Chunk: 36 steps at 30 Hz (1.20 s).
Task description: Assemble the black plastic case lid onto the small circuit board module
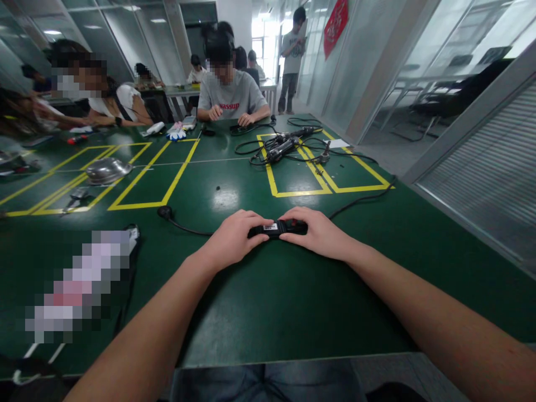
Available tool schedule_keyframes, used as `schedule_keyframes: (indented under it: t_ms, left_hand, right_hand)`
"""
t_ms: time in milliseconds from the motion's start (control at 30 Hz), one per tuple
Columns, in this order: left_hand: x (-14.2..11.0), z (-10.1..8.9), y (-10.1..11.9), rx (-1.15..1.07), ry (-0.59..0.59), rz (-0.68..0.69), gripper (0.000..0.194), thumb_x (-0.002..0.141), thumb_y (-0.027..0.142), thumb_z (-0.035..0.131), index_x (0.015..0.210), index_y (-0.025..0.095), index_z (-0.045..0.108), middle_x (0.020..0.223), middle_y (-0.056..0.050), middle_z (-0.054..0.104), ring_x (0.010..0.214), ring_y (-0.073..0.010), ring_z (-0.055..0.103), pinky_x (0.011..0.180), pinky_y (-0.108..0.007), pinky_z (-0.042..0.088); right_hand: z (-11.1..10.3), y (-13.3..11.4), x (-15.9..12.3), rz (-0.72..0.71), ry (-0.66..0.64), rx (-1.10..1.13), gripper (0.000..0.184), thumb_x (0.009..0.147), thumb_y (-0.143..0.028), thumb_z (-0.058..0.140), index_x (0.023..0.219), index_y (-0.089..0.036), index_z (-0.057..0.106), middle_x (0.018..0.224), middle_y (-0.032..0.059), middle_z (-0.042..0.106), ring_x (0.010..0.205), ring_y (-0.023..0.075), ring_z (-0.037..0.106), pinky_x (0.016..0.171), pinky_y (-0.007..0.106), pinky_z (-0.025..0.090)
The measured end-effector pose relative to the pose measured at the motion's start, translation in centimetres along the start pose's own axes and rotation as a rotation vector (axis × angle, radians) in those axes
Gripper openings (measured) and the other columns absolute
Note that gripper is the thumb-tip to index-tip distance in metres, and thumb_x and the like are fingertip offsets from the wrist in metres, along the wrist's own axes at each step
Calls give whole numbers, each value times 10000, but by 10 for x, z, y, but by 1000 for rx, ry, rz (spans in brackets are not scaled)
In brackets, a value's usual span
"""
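A: Where does the black corded device (274,229) lie?

B: Centre of the frame, over the green counter (268,312), its white label (270,226) showing.

A: And the hands?

B: Left hand (234,237), thumb and fingers grasping the device's left end; right hand (316,231), likewise grasping its right end. Whether the device touches the counter, I cannot tell from here.

A: The cords?

B: One cord (190,229) ends in a black plug (164,212), left of centre; the other (362,196) runs toward the right.

A: Beyond?

B: Metal bowl (108,171), left of the frame; tangled black cables (257,151), upper right of centre.
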State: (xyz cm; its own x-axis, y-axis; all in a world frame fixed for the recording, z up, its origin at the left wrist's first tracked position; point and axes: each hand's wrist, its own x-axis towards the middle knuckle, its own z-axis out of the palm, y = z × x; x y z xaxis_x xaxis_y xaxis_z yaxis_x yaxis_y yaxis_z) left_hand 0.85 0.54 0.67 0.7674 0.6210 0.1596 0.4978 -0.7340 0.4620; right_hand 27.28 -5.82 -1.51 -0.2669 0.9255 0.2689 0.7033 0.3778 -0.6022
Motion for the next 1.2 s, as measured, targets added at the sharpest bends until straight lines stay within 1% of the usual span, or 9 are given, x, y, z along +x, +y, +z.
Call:
schedule_keyframes:
  t_ms: [133, 333, 467, 633, 767, 900, 1067, 1200]
  left_hand:
    - [1, 0, 2, 13, -7, -8, 380, 1043, 205, 821, 1422, 233, 822, 1364, -99, 840, 1256, -305, 763, 1146, -492, 598]
    - [0, 3, 2, 13, 1, 1, 376, 1051, 214, 812, 1426, 237, 823, 1350, -103, 836, 1236, -305, 762, 1133, -494, 599]
    - [0, 3, 2, -7, 11, -14, 375, 1036, 196, 822, 1410, 226, 830, 1345, -101, 837, 1247, -305, 760, 1140, -496, 591]
    - [0, 2, 4, -45, 24, -19, 359, 1032, 195, 820, 1388, 230, 842, 1352, -97, 842, 1257, -302, 765, 1155, -504, 586]
    - [-1, 3, 3, -73, 41, -20, 355, 1017, 193, 837, 1368, 239, 850, 1340, -87, 850, 1241, -298, 775, 1148, -508, 596]
    - [-3, 5, 1, -49, 48, -8, 376, 1011, 192, 840, 1380, 262, 845, 1348, -82, 846, 1238, -294, 773, 1146, -503, 602]
    - [-4, 5, 3, -6, 48, -2, 400, 1016, 190, 828, 1410, 259, 836, 1376, -90, 835, 1248, -301, 762, 1148, -500, 605]
    - [-5, 4, 3, -27, 56, 2, 388, 1023, 191, 813, 1405, 257, 834, 1376, -95, 834, 1246, -300, 763, 1147, -495, 603]
  right_hand:
    - [1, 2, 0, -15, -4, -44, 283, 972, -339, 902, 1227, -225, 854, 1204, 113, 851, 1101, 318, 780, 994, 480, 621]
    - [2, 3, 0, -43, 7, -101, 269, 975, -368, 907, 1210, -252, 848, 1203, 107, 854, 1117, 330, 765, 1009, 500, 616]
    - [4, 1, 0, -10, -3, -90, 295, 971, -365, 901, 1226, -235, 830, 1186, 108, 844, 1099, 316, 758, 984, 473, 616]
    - [9, -2, 0, 31, 20, -89, 309, 935, -351, 920, 1200, -243, 804, 1133, 88, 822, 1041, 298, 740, 938, 448, 605]
    - [9, -3, -1, 25, 14, -91, 320, 929, -334, 923, 1208, -241, 796, 1138, 88, 817, 1049, 299, 735, 945, 453, 605]
    - [8, -3, -2, 5, 9, -83, 346, 913, -306, 931, 1224, -250, 791, 1165, 86, 822, 1076, 303, 744, 965, 461, 613]
    - [9, -3, -2, 17, 14, -96, 366, 905, -292, 933, 1241, -248, 793, 1186, 92, 828, 1092, 312, 748, 972, 477, 620]
    - [7, -4, -1, 22, 4, -83, 358, 906, -302, 924, 1233, -253, 788, 1185, 94, 827, 1097, 318, 752, 984, 493, 626]
